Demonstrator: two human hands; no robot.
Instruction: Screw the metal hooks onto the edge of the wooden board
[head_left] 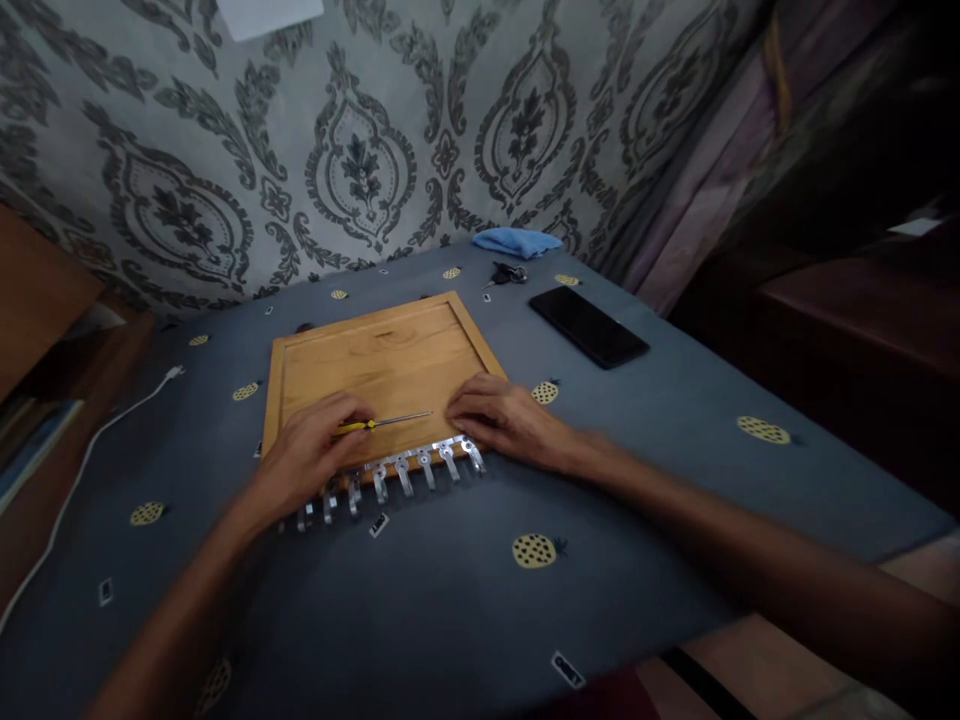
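A framed wooden board lies on the table. Along its near edge runs a metal hook rail with several silver hooks hanging toward me. My left hand is closed round a small screwdriver with a yellow handle, its thin shaft pointing right across the board. At the board's near right corner rests my right hand, fingers curled together just above the rail's right end. Whatever its fingertips pinch is hidden. The left end of the rail is partly behind my left hand.
Right of the board lies a black phone. Keys and a blue cloth are near the patterned wall. A white cable runs down the left side, beside a wooden shelf. A pineapple-print cloth covers the table.
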